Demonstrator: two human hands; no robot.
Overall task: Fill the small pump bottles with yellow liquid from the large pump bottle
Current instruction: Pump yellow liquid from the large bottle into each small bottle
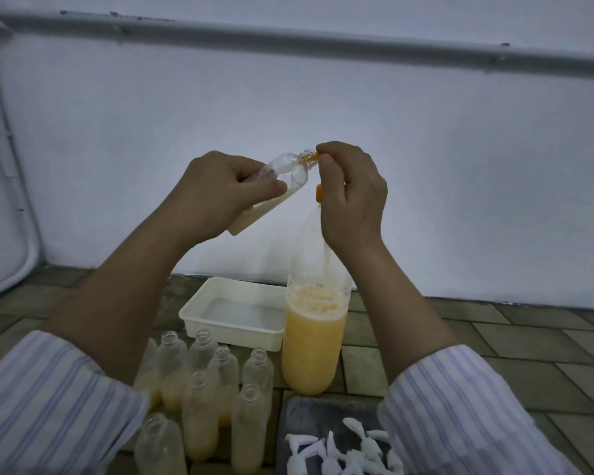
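Left hand (216, 193) grips tilted small bottle (271, 190) round body: light, thin clear plastic, part-filled, likely slippery. Right hand (350, 197) pinches orange pump nozzle (312, 157) at its mouth. Large bottle (314, 334) heavier; hold low.

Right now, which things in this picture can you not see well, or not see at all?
- Head view: the pump head of the large bottle is mostly hidden by the right hand.
- The lower part of the small bottle is covered by the left hand.
- The white pump tops are cut off by the bottom edge and the right sleeve.
- The near small bottles are blurred; exact fill levels are unclear.
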